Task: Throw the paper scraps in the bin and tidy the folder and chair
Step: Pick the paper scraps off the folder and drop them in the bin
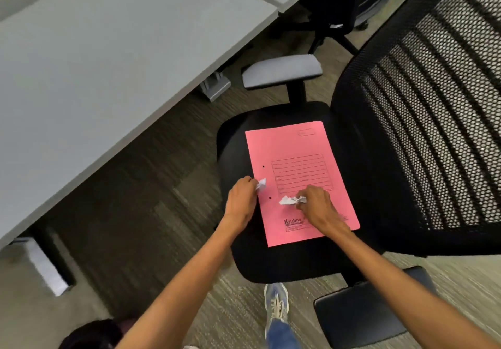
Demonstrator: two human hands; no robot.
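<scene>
Our left hand (pixel 240 202) fingers (pixel 250 183) pinch a small crumpled white paper scrap (pixel 261 185); our right hand (pixel 315 207) fingers (pixel 302 205) close on a larger crumpled white scrap (pixel 291 200). Both sit mid-frame over the flat pink card folder (pixel 298 180) on the black office chair (pixel 284 262) seat. Scraps look light, soft; the folder stiff, best taken by an edge.

A: How is the light?

B: Even and soft, falling from above. The grey desk (pixel 108 58) looks flat and bright with no glare, and a dark shadow sits beneath it on the carpet (pixel 130 213).

A: Sharpness?

B: The pink folder (pixel 298 164) is fairly clear, though its print smears. The white desk leg (pixel 47 270) at lower left blurs badly, and straight edges bow toward the frame's borders.
</scene>
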